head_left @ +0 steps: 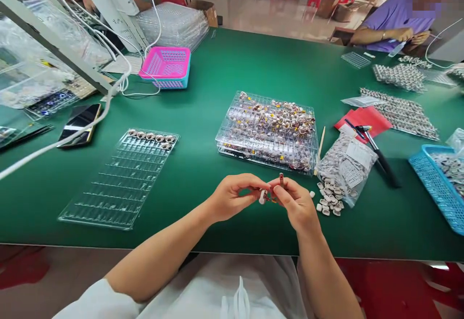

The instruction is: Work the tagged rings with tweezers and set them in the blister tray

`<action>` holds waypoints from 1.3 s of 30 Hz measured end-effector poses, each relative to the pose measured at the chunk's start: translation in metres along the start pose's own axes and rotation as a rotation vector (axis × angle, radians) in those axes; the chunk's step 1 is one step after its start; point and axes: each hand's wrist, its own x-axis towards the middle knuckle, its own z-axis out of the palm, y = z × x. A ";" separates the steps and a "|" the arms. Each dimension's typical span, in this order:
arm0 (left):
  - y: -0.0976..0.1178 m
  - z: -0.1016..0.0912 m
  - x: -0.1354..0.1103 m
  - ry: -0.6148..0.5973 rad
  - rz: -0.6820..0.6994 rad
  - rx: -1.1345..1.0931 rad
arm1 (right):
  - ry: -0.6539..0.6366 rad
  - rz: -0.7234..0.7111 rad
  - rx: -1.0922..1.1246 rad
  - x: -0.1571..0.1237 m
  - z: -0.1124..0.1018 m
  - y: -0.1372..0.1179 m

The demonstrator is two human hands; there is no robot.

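My left hand and my right hand meet above the green table's near edge, fingers pinched together. Between them sits a small white part, and a small brown coil piece sticks up from my right fingers. Just beyond the hands lies a stack of clear trays filled with coil parts. A clear tray at the left holds one row of parts along its far end. A clear bag at the right spills small white parts onto the table.
A phone lies at the left by white cables. A pink basket stands farther back. A red card, a black tool, a wooden stick and a blue basket lie right. Another person works at the far right corner.
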 end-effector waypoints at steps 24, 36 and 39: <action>-0.012 -0.001 0.001 0.040 0.091 0.240 | -0.137 0.168 -0.045 0.010 -0.002 0.014; -0.008 -0.007 -0.002 -0.013 0.370 0.558 | -0.183 0.182 -0.073 0.010 -0.005 0.007; -0.008 -0.007 -0.002 -0.011 0.380 0.626 | -0.182 0.159 -0.048 0.009 -0.007 0.007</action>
